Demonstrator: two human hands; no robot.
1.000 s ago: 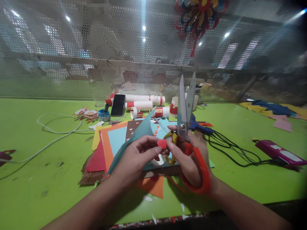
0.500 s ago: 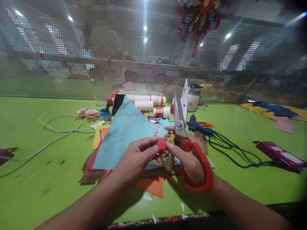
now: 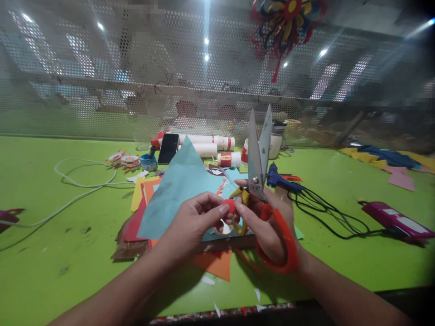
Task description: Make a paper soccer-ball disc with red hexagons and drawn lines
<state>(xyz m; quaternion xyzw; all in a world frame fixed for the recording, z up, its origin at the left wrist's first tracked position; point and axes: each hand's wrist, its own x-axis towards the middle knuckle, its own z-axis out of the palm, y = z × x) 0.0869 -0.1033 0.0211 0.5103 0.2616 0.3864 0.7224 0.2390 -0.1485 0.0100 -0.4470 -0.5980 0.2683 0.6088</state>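
Left hand [image 3: 195, 215]: pinched shut on small red paper piece [image 3: 230, 206], above tabletop papers. Right hand [image 3: 270, 228]: curled through scissors [image 3: 255, 181], blades parted, pointing up; thumb apparently against small red paper piece, contact hard to make out. Changed from half a second ago: position of blue sheet [image 3: 176, 194], uncovering phone [image 3: 168, 148].

Left hand [image 3: 194, 216] and right hand [image 3: 268, 228] nearly meet at center frame, fingers [image 3: 215, 215] bent, bare forearms [image 3: 136, 276] slanting from lower corners.
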